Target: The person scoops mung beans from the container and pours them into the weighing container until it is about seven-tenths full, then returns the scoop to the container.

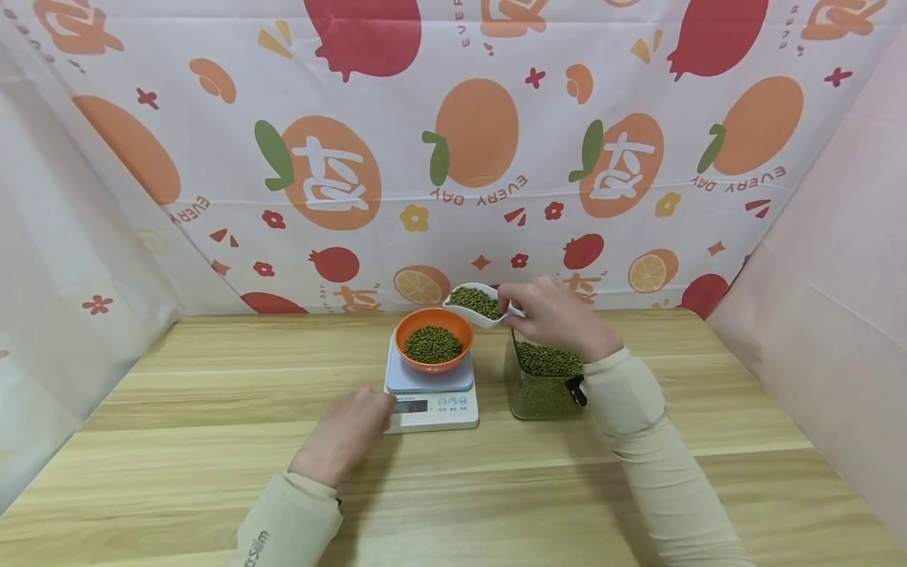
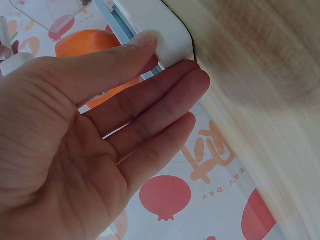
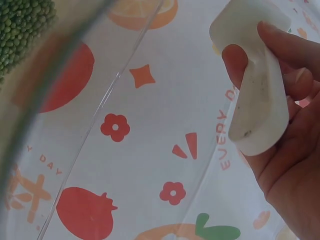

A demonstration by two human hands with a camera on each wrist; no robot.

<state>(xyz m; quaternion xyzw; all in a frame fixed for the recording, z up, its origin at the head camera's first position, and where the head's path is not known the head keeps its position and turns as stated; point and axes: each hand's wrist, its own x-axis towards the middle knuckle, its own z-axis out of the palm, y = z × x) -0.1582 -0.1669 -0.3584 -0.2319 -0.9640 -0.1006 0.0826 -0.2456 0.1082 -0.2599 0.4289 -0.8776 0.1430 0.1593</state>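
Likely light, stiff scoop (image 1: pixel 483 320): hold by handle (image 3: pixel 262 105), level
Right hand (image 1: pixel 556 315): pinches it
Left hand (image 1: pixel 347 433): fingers straight, touching scale's (image 1: pixel 432 425) left side

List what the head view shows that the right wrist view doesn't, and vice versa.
Head only: the left hand at the near left corner of the kitchen scale, the orange bowl, the wooden tabletop, and the green beans in the bowl and the white scoop.
Right wrist only: the scoop's handle up close, with dark specks on it.
Both: the right hand gripping the scoop, beans in the clear container, and the fruit-print backdrop.
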